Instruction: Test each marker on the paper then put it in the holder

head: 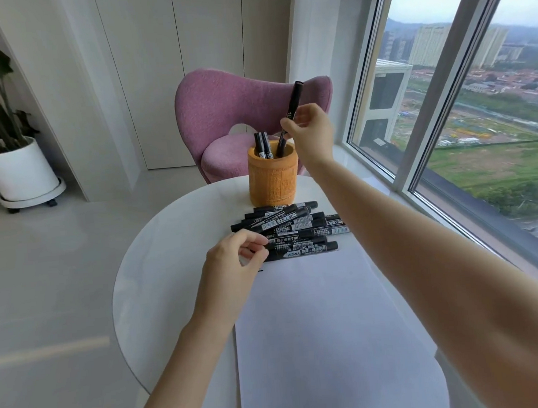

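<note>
The task is at an early stage, by my reading. On the round white table (pixel 158 275), the sheet of paper (pixel 317 328) lies near the person and looks almost blank, with one small dark mark at its far left edge. Past it is the pile of black markers (pixel 298 230), many of them capped and not yet tested. Beyond the pile stands the carved wooden holder (pixel 272 178), with only two markers (pixel 263 145) upright inside.

A third marker (pixel 295 97) is tilted, its lower end just inside the holder's mouth. The right hand (pixel 312 134) pinches it at mid-barrel between thumb and fingertips. The left hand (pixel 231 270), fingers curled, pinches the end of the next marker (pixel 299 243) at the pile's near side.

Around the table are a large window (pixel 476 93) on the right, a pink chair (pixel 232 110) behind the holder and a potted plant (pixel 17 170) far left. Nothing blocks the holder's mouth. The right forearm crosses over the pile's right end.
</note>
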